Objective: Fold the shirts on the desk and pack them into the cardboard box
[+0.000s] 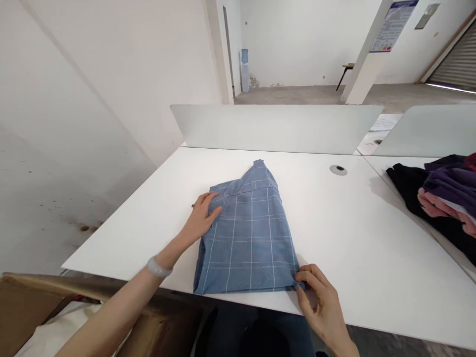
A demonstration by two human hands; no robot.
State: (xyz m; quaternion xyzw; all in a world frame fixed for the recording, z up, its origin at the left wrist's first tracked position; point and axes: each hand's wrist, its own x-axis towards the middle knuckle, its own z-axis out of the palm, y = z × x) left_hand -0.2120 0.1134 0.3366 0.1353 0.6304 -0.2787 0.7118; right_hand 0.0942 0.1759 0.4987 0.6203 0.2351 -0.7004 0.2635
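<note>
A folded blue checked shirt lies on the white table, collar end pointing away from me. My left hand rests flat on the shirt's left edge, fingers stretched out, a pale bangle on the wrist. My right hand pinches the shirt's near right corner at the table's front edge, fingers curled on the cloth.
A pile of dark, purple and pink clothes lies at the right on the neighbouring desk. A grey divider panel stands along the table's back. A cable hole sits to the right of the shirt. An open cardboard box is at lower left.
</note>
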